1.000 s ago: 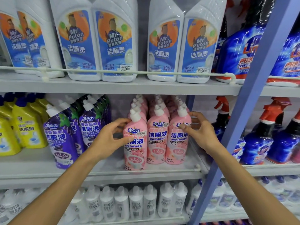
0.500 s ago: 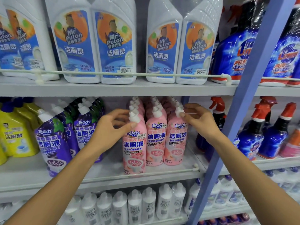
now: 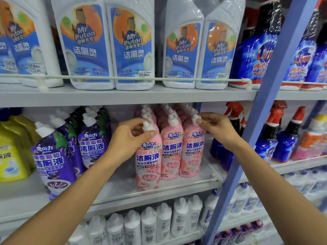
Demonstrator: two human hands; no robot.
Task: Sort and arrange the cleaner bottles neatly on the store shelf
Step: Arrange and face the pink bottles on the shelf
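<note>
Blue upright (image 3: 263, 110) slants across right of centre. White wire rail (image 3: 123, 78) runs along the top shelf (image 3: 123, 97) edge, with white jugs (image 3: 85, 46), blue-orange labels, behind it. Red-trigger spray bottles (image 3: 288, 138) stand right of the upright. Purple bottles (image 3: 53, 160) and yellow bottles (image 3: 12, 156) are at left, middle level. Small white bottles (image 3: 148, 225) fill the lowest row.

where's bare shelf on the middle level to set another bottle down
Bare strip of middle shelf between the purple bottles and pink bottles; another bare patch in front of the yellow bottles. The pink rows are packed tight, and the bottom shelf's white bottles too.
</note>
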